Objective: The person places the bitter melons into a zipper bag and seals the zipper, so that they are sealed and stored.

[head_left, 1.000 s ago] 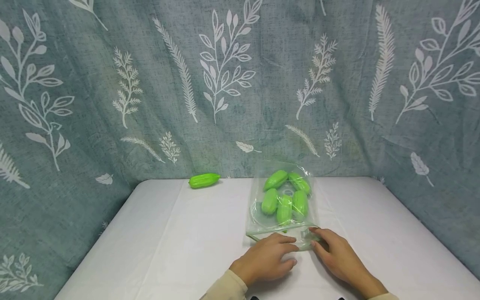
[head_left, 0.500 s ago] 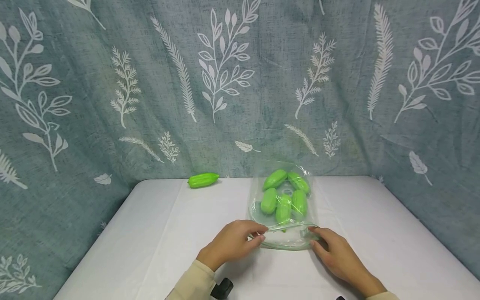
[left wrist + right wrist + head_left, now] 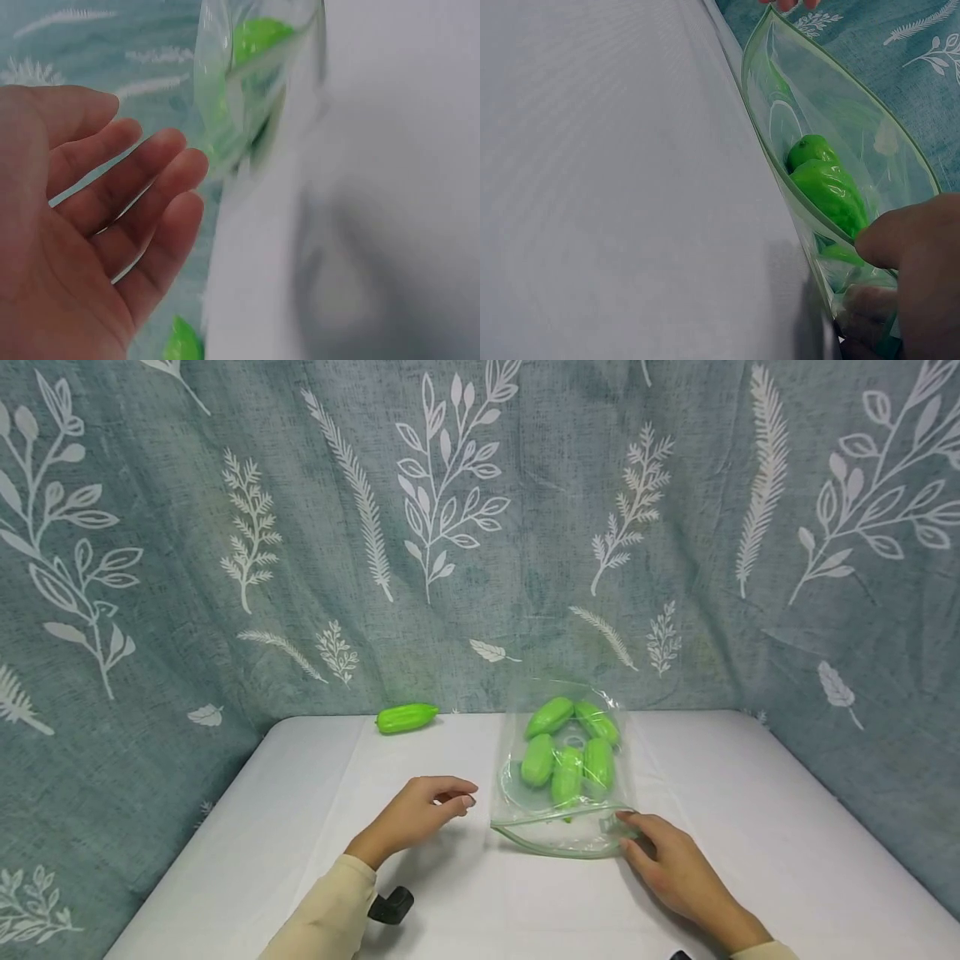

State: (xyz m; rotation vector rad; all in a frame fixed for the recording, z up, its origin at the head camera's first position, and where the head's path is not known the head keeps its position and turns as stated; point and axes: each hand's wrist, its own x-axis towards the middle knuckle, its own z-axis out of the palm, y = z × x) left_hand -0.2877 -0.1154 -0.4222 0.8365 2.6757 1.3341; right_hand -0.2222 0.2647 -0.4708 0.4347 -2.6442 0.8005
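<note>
A clear zip bag (image 3: 540, 842) with a green-edged mouth lies on the table, its mouth toward me and gaping. Inside are several plump green cucumber-like vegetables (image 3: 567, 777), laid around a round clear outline. My right hand (image 3: 671, 868) pinches the right corner of the mouth; in the right wrist view its thumb (image 3: 889, 240) presses the green rim and its fingers show through the plastic. Over the table to the left of the bag, my left hand (image 3: 416, 814) hovers apart from it, holding nothing. Its fingers (image 3: 150, 202) are loosely bent in the left wrist view.
One more green cucumber-like vegetable (image 3: 407, 718) lies at the table's back edge, left of the bag. A white cloth covers the table (image 3: 360, 827). Behind it hangs a grey-green curtain (image 3: 540, 568) with a white leaf print. A black wrist camera (image 3: 392, 906) sits under the left sleeve.
My left hand has left the bag's mouth and moved left, away from it. The mouth now gapes, its front rim bowed toward me. My right hand stays at its corner.
</note>
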